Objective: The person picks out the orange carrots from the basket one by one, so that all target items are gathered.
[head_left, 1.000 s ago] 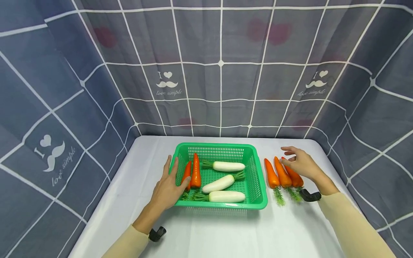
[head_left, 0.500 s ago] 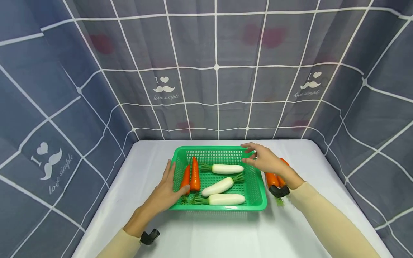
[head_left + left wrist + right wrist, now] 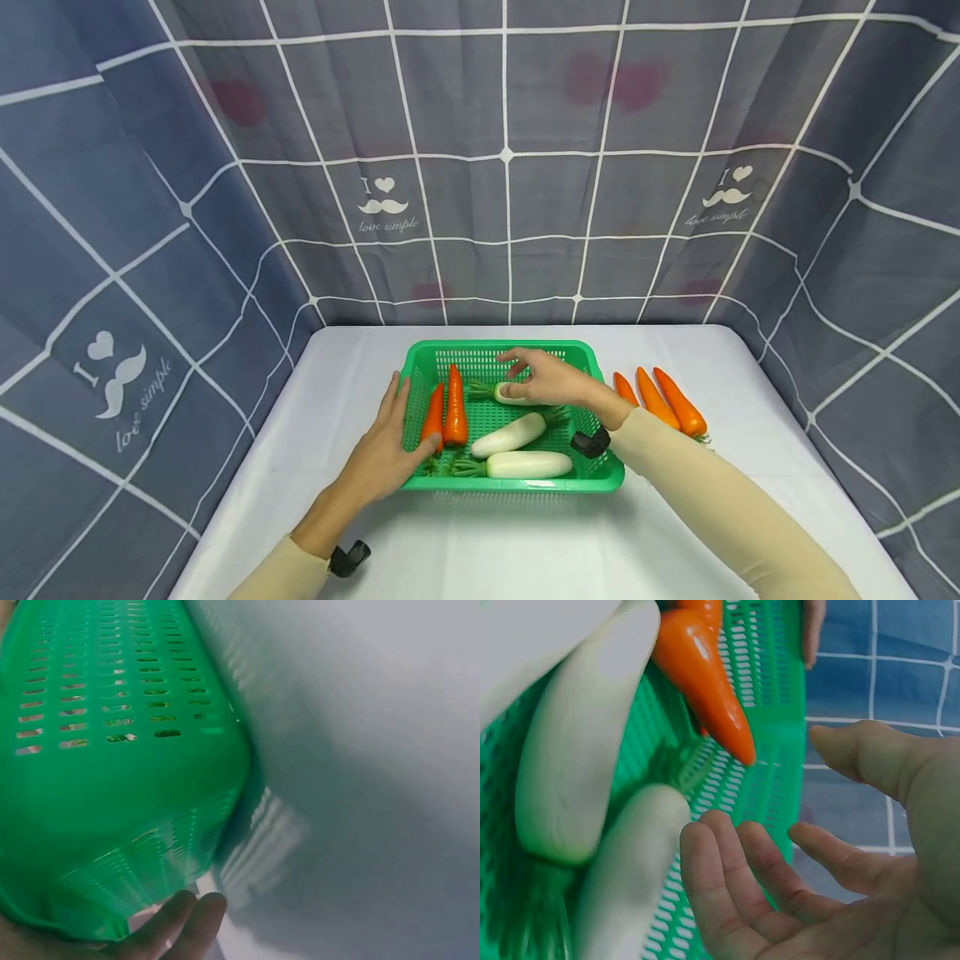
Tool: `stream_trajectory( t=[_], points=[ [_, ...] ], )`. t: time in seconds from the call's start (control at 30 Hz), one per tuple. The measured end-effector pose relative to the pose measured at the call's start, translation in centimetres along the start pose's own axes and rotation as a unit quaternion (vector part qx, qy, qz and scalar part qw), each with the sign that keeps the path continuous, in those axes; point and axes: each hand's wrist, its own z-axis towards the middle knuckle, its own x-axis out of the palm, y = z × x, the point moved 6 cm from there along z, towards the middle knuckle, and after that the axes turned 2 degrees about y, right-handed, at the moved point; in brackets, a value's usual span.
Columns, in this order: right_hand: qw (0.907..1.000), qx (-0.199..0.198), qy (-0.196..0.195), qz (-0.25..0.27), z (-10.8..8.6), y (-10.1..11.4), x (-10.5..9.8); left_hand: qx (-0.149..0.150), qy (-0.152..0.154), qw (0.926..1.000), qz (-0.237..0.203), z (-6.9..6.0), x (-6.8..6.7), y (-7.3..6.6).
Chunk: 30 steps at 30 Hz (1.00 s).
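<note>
My left hand (image 3: 382,454) rests at the left end of a green plastic basket (image 3: 600,479). Its fingers lie fairly straight along the outside, and its thumb reaches over the rim. Inside, two orange carrots (image 3: 455,408) stand side by side at the left. Three white radishes with green tops lie to their right: a far radish (image 3: 506,394), a middle radish (image 3: 510,435) and a front radish (image 3: 528,465). Over the far radish hovers my right hand (image 3: 555,383), covering part of it. In the right wrist view its fingers (image 3: 724,885) are loosely bent, with nothing between them.
Three more carrots (image 3: 678,402) lie on the white-covered table (image 3: 510,542), right of the basket; my right forearm partly covers them. Grey checked curtains (image 3: 465,200) surround the table at the back and sides.
My right hand has moved left from above the loose carrots, across the basket's right rim, to above the far radish. It carries nothing. My left hand stays at the basket's left end.
</note>
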Motion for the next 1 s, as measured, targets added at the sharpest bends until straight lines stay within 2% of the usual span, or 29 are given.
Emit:
stream_trajectory(
  t=[0.13,0.3,0.73,1.0],
  points=[
    [0.9989,0.006,0.026,0.038,1.1,-0.2,1.5,0.002,-0.006,1.0000,0.003,0.1,0.1,0.1],
    [0.9940,0.032,0.045,0.095,2.1,-0.1,2.9,0.008,-0.012,0.9999,0.005,0.1,0.2,0.1],
    [0.9909,0.053,0.051,0.113,4.3,0.3,6.1,0.003,-0.005,0.9999,0.012,-0.2,0.2,0.3],
    [0.9890,0.080,0.041,0.118,5.2,0.3,7.2,0.005,-0.008,0.9999,0.014,0.0,0.1,0.2]
  ],
)
